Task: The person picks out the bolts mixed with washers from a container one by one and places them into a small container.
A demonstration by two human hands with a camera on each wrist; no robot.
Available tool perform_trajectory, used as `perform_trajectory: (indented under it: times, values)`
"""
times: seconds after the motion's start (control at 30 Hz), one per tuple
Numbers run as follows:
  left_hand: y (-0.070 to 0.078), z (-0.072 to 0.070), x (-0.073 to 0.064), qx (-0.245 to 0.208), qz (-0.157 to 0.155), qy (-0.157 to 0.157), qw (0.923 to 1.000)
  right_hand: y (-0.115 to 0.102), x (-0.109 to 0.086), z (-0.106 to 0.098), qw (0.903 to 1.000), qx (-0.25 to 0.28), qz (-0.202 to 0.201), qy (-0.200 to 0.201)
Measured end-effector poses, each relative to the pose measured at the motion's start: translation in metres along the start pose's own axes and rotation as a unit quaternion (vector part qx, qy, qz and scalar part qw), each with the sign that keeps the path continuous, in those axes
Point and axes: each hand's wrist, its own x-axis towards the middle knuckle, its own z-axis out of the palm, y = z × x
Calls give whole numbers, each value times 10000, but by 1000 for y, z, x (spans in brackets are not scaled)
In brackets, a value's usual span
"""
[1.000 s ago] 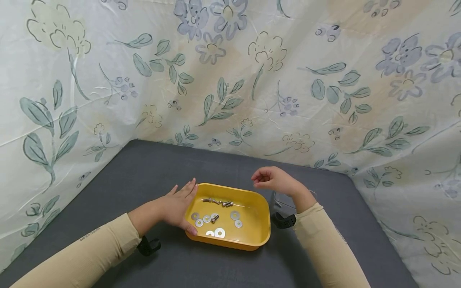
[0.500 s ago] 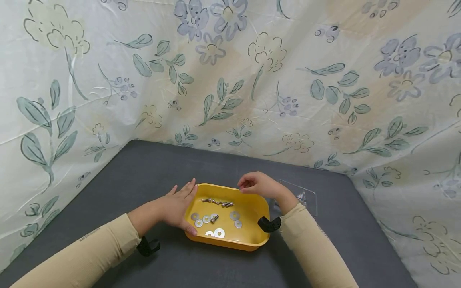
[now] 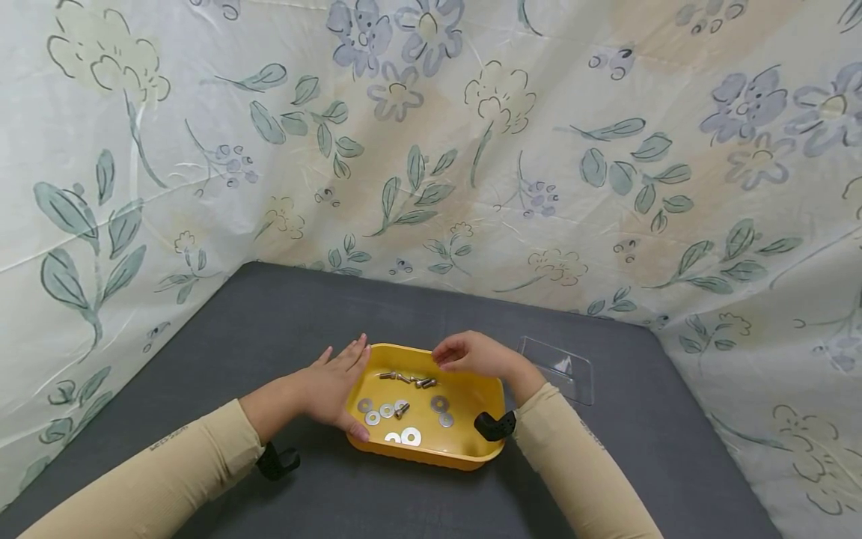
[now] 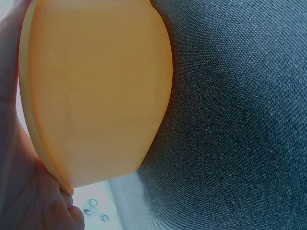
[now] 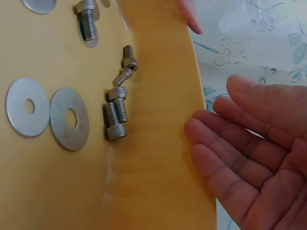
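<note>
A yellow plastic bin (image 3: 431, 454) stands on the dark grey table with several socket head screws (image 5: 116, 132) and several flat washers (image 5: 57, 127) lying on its floor. My left hand (image 3: 326, 389) rests on the bin's left rim, fingers spread straight and thumb reaching over the front corner. In the left wrist view, the palm lies along the rim beside the bin's outer wall (image 4: 100, 96). My right hand (image 3: 481, 355) is at the far rim, to the right of a cluster of screws. Its fingers are loosely bent with nothing between them, fingertips overlapping the rim in the right wrist view.
To the right of the bin lies a clear plastic tray (image 3: 579, 385), partly behind the right forearm. A floral curtain (image 3: 431, 180) hangs behind the table (image 3: 303, 299) and along both sides. Black wrist straps (image 3: 494, 427) hang at both wrists.
My right hand has moved left and toward me, from above the bin's far right corner to its far rim, uncovering the clear tray. The left hand and the bin have stayed in place.
</note>
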Motion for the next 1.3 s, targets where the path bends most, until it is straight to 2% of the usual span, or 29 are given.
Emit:
perform_trajectory:
  times: [0.2, 0.33, 0.67, 0.83, 1.1, 1.3]
  values:
    - [0, -1, 0, 8, -13, 1, 10000, 1, 0, 3, 9974, -299, 62, -660]
    - [0, 0, 0, -9, -11, 25, 10000, 4, 1, 7, 9941, -556, 76, -924]
    - [0, 0, 0, -93, -20, 12, 10000, 5, 2, 11, 9921, -727, 300, -978]
    - [1, 0, 0, -91, -21, 8, 10000, 7, 5, 15, 9903, -836, 277, -1079]
    - [1, 0, 0, -107, 11, 40, 9999, 9, 8, 21, 9911, -448, 468, -1160]
    - [2, -2, 0, -69, -5, 50, 10000, 9, 11, 23, 9906, -761, 277, -1102]
